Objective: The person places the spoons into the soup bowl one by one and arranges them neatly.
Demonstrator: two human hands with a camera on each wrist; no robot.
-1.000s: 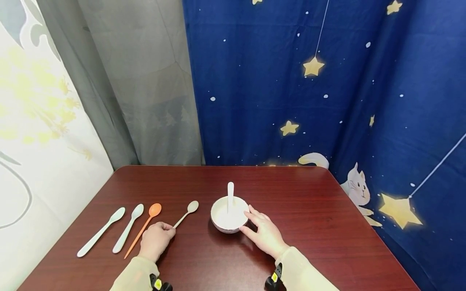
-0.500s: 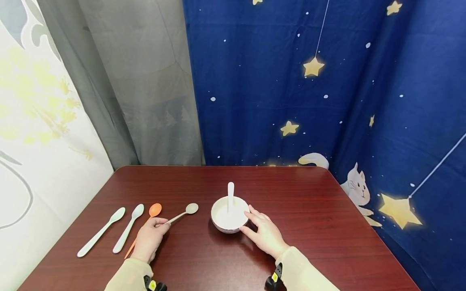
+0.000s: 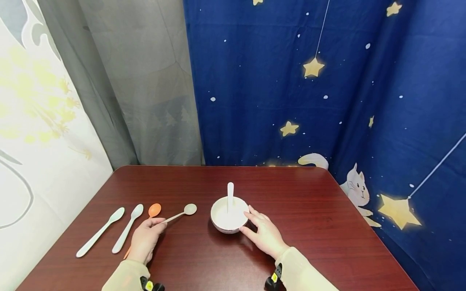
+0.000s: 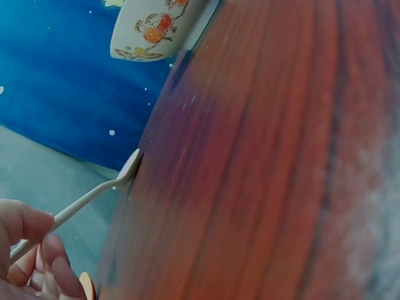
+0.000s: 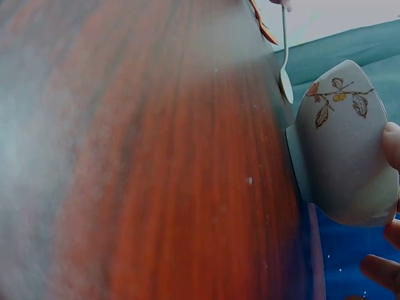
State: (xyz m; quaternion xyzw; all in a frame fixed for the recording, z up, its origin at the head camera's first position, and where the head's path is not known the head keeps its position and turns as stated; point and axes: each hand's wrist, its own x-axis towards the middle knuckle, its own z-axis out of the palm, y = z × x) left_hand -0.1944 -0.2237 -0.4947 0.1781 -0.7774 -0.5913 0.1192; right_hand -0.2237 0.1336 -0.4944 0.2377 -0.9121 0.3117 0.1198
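The left hand [image 3: 145, 239] pinches the handle of a beige spoon [image 3: 190, 209], its bowl end pointing right toward the white bowl. In the left wrist view thumb and finger grip that spoon [image 4: 129, 167], its tip at the tabletop. With fingers spread, the right hand [image 3: 265, 234] touches the right side of the white bowl [image 3: 226, 229], where a white spoon [image 3: 230, 192] stands with its handle upward. The right wrist view shows fruit and leaves printed on the bowl [image 5: 344, 150]. Partly behind the left hand lies an orange spoon [image 3: 154, 209].
Two pale spoons lie on the left of the dark red table [image 3: 291, 194]: one far left [image 3: 100, 233], the other [image 3: 127, 229] beside the orange spoon. Grey and blue star-printed curtains [image 3: 255, 101] hang behind the table.
The left hand has moved left with the beige spoon, which now lies at a flatter angle and covers more of the orange spoon's handle. The right hand and bowl have stayed in place.
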